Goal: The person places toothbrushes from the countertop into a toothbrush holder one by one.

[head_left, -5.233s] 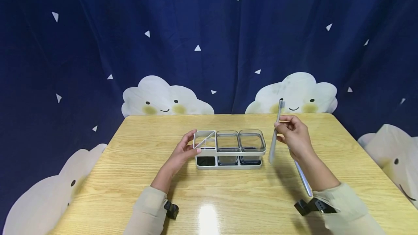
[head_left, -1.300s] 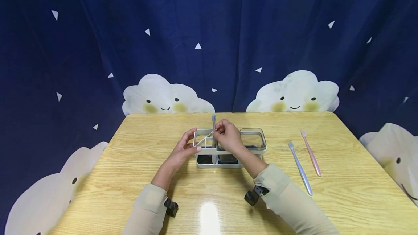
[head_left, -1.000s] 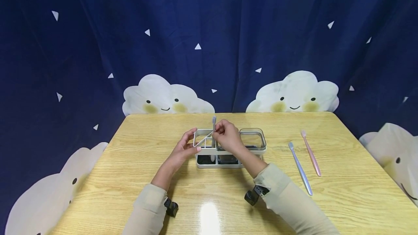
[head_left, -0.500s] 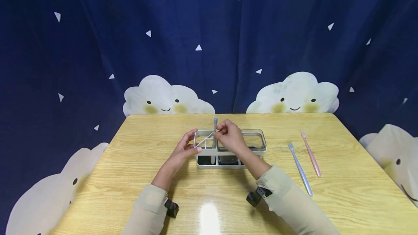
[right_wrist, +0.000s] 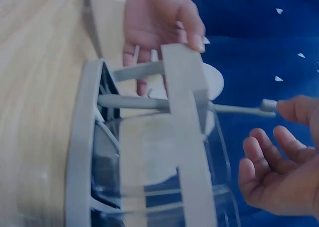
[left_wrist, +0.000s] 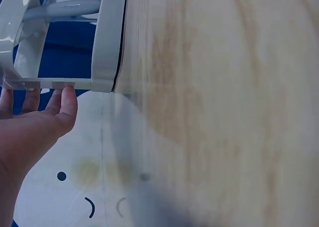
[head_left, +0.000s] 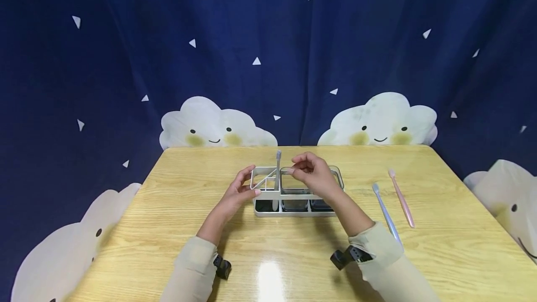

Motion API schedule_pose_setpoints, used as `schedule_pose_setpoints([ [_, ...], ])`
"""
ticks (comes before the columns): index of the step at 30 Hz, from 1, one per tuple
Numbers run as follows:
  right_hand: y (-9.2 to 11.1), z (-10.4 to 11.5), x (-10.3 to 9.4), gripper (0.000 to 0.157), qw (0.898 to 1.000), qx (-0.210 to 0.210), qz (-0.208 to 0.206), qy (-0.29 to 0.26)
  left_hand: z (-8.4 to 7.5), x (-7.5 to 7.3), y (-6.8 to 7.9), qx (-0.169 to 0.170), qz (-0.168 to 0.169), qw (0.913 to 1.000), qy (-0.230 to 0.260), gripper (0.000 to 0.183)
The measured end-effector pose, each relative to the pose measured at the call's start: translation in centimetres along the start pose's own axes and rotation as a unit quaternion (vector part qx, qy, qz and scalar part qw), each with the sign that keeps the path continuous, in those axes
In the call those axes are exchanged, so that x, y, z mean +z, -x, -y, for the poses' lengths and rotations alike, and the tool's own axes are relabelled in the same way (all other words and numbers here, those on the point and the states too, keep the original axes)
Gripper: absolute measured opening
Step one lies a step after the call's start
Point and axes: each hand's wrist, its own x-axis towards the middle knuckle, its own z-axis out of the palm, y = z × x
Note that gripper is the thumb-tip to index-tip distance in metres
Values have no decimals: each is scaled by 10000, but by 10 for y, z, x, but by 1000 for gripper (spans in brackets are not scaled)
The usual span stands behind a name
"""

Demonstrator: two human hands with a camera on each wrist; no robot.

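Observation:
A grey toothbrush (head_left: 278, 171) stands nearly upright in the left section of a white toothbrush holder (head_left: 268, 195), its head above the top frame. My left hand (head_left: 236, 195) holds the holder's left end, thumb at the front corner and fingers toward the back. In the right wrist view the toothbrush handle (right_wrist: 139, 102) runs down through the top frame to the base. My right hand (head_left: 312, 174) is to the right of the toothbrush, above the clear cups, fingers loosely bent with nothing held. A clear cup (head_left: 295, 205) sits in the holder's middle section.
A second clear cup (head_left: 320, 205) fills the holder's right section. To the right on the wooden table (head_left: 168, 246) lie a blue toothbrush (head_left: 385, 211) and a pink toothbrush (head_left: 401, 198). A dark blue curtain (head_left: 226, 17) with clouds hangs behind the table.
My right hand brought the grey toothbrush from the right into the holder's left section, then let it go and moved off rightward. My left hand has stayed on the holder.

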Motion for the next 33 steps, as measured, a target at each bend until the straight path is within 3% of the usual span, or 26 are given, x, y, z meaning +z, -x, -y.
schedule_pose_setpoints([
  [5, 7, 4, -18, 27, 9996, -159, 246, 46, -5, 2, 1, -53, 60, 10000, 56, 71],
  [12, 15, -2, -35, 33, 9988, -205, 439, -8, -24, 8, 10, -12, 136, 9998, -129, 73],
  [21, 25, -11, -56, 40, 9969, -144, 769, 76, -23, 8, 9, -61, 149, 9999, -5, 71],
  [33, 38, -20, -88, 35, 9957, -38, 771, 512, -26, 10, 11, -69, 131, 9999, -24, 71],
])
